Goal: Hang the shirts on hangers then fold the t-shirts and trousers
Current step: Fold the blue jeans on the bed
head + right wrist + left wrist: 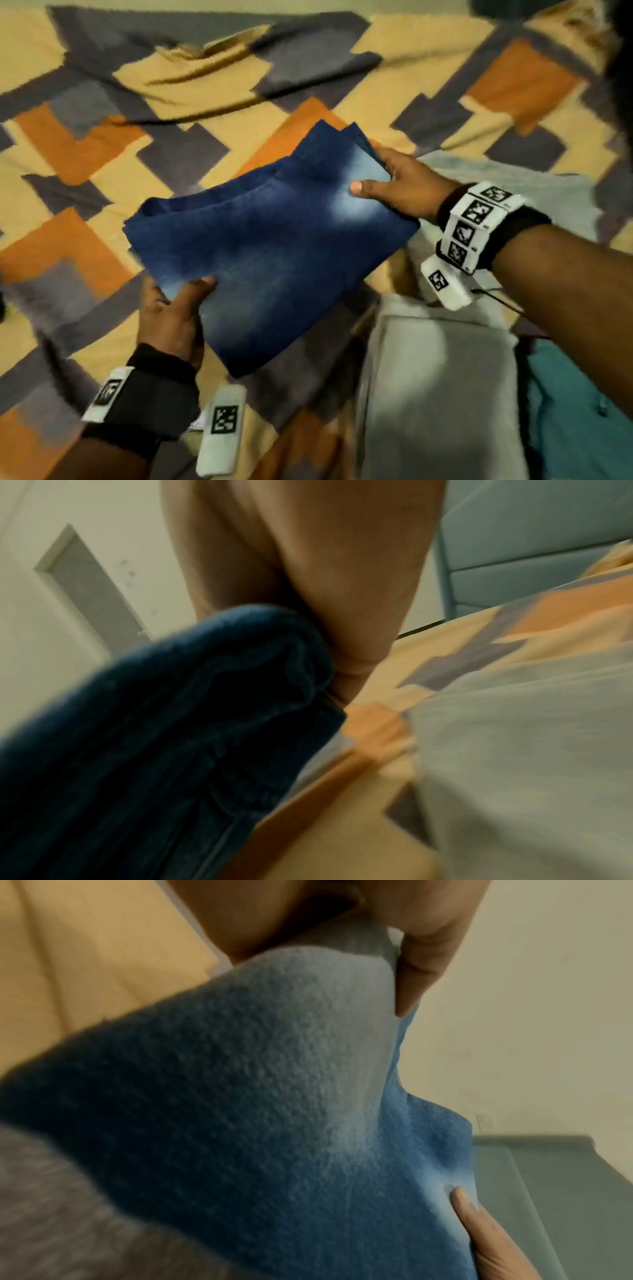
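the left hand (171,318) sits at the lower left, thumb lying on top of the folded blue jeans (270,233) and fingers tucked beneath their near edge, so it grips the denim. the jeans span the middle of the head view, held between both hands above the patterned bedsheet (68,144), tilted with the far corner higher. to the right, the right hand (404,188) pinches the far right edge, thumb pressed flat on the pale faded patch and fingers curled under. further right, a folded grey garment (442,394) lies on the bed below that forearm, with a teal cloth (579,404) just beside it at the edge.

the left wrist view shows what the head view hides: the jeans (274,1096) close up with their faded stripe, a left fingertip (407,982) clamping the fabric edge at top, and another finger touching the cloth at the lower right. the right wrist view shows the stacked folded layers of the jeans (171,723) from the side against the right hand (308,574), the grey garment (531,737) blurred to the right.

both forearms reach forward, wrists banded with marker tags.
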{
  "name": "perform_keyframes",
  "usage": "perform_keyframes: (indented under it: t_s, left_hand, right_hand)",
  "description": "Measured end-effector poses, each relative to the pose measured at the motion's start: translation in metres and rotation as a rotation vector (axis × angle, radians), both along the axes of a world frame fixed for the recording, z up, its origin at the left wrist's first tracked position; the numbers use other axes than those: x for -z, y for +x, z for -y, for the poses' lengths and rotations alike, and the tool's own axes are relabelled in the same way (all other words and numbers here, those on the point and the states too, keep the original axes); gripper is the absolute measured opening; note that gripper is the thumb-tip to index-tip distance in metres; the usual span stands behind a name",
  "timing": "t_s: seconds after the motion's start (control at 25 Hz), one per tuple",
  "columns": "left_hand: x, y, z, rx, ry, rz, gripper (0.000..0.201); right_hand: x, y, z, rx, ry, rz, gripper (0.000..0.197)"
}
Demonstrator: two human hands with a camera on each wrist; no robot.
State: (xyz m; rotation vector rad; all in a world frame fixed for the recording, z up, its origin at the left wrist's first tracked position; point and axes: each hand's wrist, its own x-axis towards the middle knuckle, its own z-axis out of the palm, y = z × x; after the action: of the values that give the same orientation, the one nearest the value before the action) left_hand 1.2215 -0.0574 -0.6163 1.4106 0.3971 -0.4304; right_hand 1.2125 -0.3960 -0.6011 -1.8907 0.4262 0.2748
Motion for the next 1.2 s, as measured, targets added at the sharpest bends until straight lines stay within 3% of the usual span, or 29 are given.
perform_keyframes:
  t_s: [0.08, 0.2, 0.28, 0.4, 0.56, 0.68, 0.76, 0.8, 0.88, 0.96, 1.0, 1.08, 1.2]
  left_hand:
    - [-0.002, -0.014, 0.070, 0.123, -0.017, -0.004, 0.075]
    - [0.005, -0.029, 0.181, 0.205, -0.058, 0.009, 0.066]
    - [0.011, -0.036, 0.250, 0.260, -0.035, 0.011, 0.060]
    - [0.028, -0.046, 0.308, 0.315, 0.037, -0.015, 0.055]
    - [0.053, -0.057, 0.309, 0.289, 0.134, -0.051, 0.050]
    - [0.060, -0.049, 0.297, 0.449, 0.359, 0.051, 0.068]
    - [0.049, -0.051, 0.297, 0.633, 0.763, 0.305, 0.093]
    - [0.040, -0.057, 0.302, 0.748, 0.960, 0.487, 0.101]
    - [0.036, -0.074, 0.314, 1.097, 1.156, 0.824, 0.100]
    - [0.060, -0.081, 0.314, 1.388, 1.170, 0.914, 0.090]
    - [0.076, -0.080, 0.311, 1.425, 1.165, 0.899, 0.087]
    - [0.099, -0.072, 0.305, 1.394, 1.132, 0.881, 0.085]
    - [0.091, -0.070, 0.309, 1.391, 1.095, 0.897, 0.086]
  right_hand:
    - [-0.011, -0.058, 0.062, 0.162, -0.023, -0.028, 0.042]
    - [-0.024, -0.128, 0.141, 0.380, -0.121, -0.078, 0.028]
    - [-0.020, -0.169, 0.193, 0.524, -0.160, -0.094, 0.031]
    - [-0.001, -0.198, 0.239, 0.595, -0.195, -0.125, 0.035]
    - [0.026, -0.203, 0.252, 0.544, -0.178, -0.178, 0.032]
    - [0.045, -0.209, 0.240, 0.582, -0.318, -0.306, 0.050]
    - [0.046, -0.205, 0.219, 0.585, -0.717, -0.287, 0.066]
    - [0.044, -0.200, 0.205, 0.537, -0.940, -0.173, 0.071]
    - [0.047, -0.187, 0.172, 0.346, -1.118, 0.042, 0.070]
    - [0.073, -0.180, 0.142, 0.105, -1.149, -0.025, 0.070]
    - [0.093, -0.179, 0.132, 0.039, -1.174, -0.110, 0.072]
    - [0.118, -0.177, 0.130, -0.029, -1.179, -0.242, 0.075]
    - [0.102, -0.171, 0.137, -0.062, -1.163, -0.351, 0.079]
